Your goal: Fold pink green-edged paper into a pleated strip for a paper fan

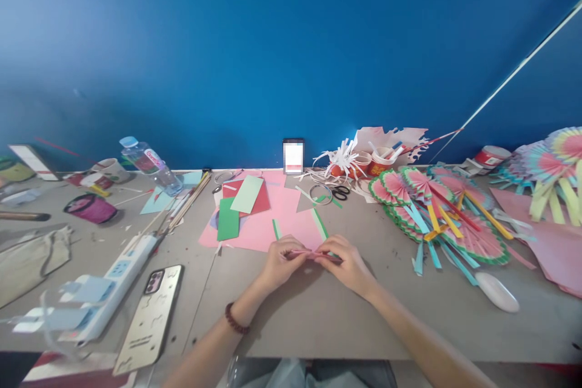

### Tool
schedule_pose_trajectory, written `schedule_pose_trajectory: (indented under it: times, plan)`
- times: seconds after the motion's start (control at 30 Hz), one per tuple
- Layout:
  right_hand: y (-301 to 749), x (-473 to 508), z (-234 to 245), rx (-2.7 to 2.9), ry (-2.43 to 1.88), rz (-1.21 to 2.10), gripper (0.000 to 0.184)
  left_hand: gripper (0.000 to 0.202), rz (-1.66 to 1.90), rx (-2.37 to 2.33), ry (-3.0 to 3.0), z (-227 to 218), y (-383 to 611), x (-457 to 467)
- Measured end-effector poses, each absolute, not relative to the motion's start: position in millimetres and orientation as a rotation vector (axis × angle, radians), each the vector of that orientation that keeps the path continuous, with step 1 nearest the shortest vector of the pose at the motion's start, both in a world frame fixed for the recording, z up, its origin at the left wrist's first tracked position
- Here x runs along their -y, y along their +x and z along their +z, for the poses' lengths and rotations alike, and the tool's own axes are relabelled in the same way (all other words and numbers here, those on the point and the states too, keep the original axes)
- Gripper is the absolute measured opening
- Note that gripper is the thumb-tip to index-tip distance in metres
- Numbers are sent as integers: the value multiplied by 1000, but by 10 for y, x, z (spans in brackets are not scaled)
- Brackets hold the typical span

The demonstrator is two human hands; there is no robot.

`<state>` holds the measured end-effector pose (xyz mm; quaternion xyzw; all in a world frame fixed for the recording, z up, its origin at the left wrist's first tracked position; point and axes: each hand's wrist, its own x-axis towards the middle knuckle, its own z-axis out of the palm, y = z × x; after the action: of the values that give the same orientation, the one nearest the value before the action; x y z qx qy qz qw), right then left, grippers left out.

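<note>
Here, both hands pinching pink paper, bottle label — lettering blurred

Craft workspace, blue wall, grey table, pleated paper fans, black-handled scissors, coloured paper sheets

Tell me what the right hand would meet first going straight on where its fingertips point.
Probably the left hand: it faces the right hand across the pink paper both pinch, though depth is unclear.
</note>
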<state>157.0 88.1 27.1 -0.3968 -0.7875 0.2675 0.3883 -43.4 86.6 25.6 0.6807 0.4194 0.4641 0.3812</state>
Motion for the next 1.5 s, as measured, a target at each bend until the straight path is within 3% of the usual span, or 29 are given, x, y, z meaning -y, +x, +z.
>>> schedule_pose_trajectory:
  times: [0.27,0.83,1.3,1.5]
  plan:
    - [1529,-855,225,1884,-1061,807,23,20,1177,-1030,1804,284,-409,-846]
    - [1561,-863,200,1866,-1077,814,27,23,1281,-1026,1836,324,-446,-840]
    - [1590,-888,297,1721,-1214,1026,24,33,1329,-1139,1694,293,-502,-885]
    - [1609,-929,212,1519,-1277,1211,24,25,1383,-1165,1584,264,-536,-917]
